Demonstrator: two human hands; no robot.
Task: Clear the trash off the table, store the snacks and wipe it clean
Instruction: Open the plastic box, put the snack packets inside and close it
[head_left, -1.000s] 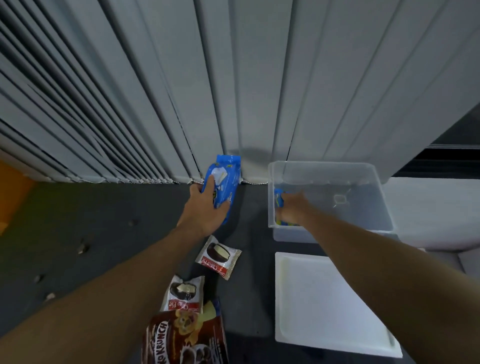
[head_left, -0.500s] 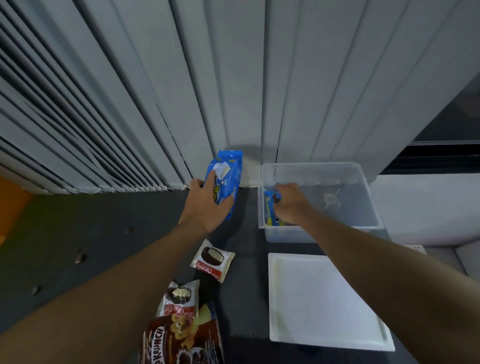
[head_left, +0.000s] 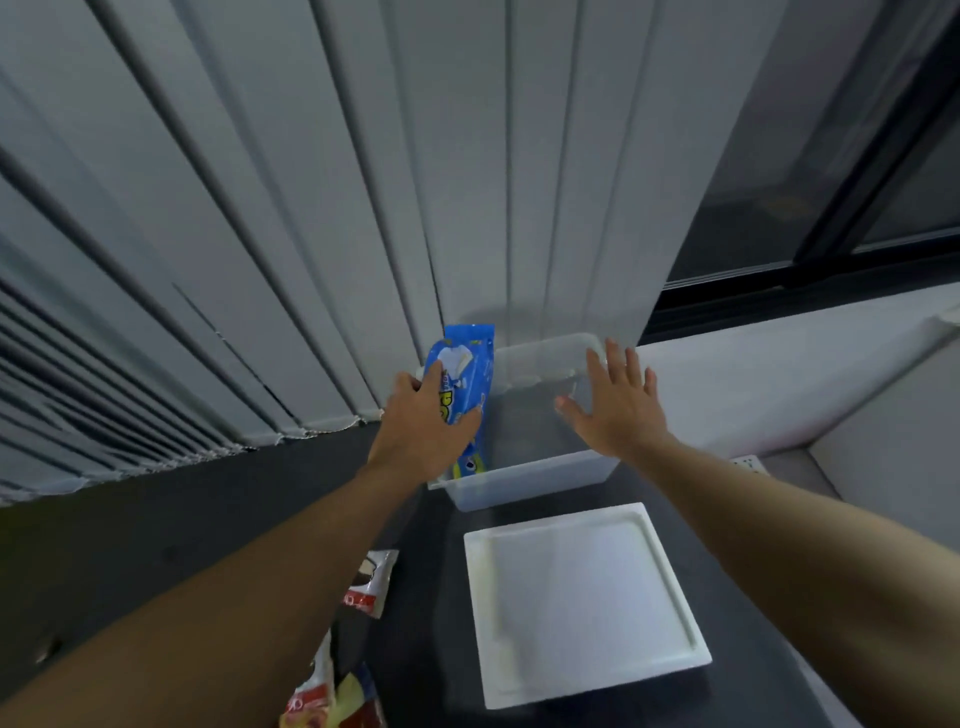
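Since half a second ago the right hand has been lifted out of the clear plastic bin; it is now held above the bin's far right part, fingers spread, nothing in it. A second blue pack is seen low against the bin's left wall, so one snack is judged stored.

The left hand is closed around a blue biscuit packet, thumb on the face, fingers behind. The packet, earlier beside the bin, is now carried upright over its left rim. Its lower end seems to dip inside; whether it touches the pack below cannot be told.

Storing is judged under way. More packets remain on the dark table: a red-and-white pie wrapper beside the left forearm and a brown snack bag at the bottom edge, both partly hidden. No wiping is shown yet.

Edges and room:
- bin's far wall close to the vertical blinds; little room behind
- bin's middle and right part open, free for the drop
- white lid lies flat just before the bin, near but apart
- table's right edge runs beside the lid
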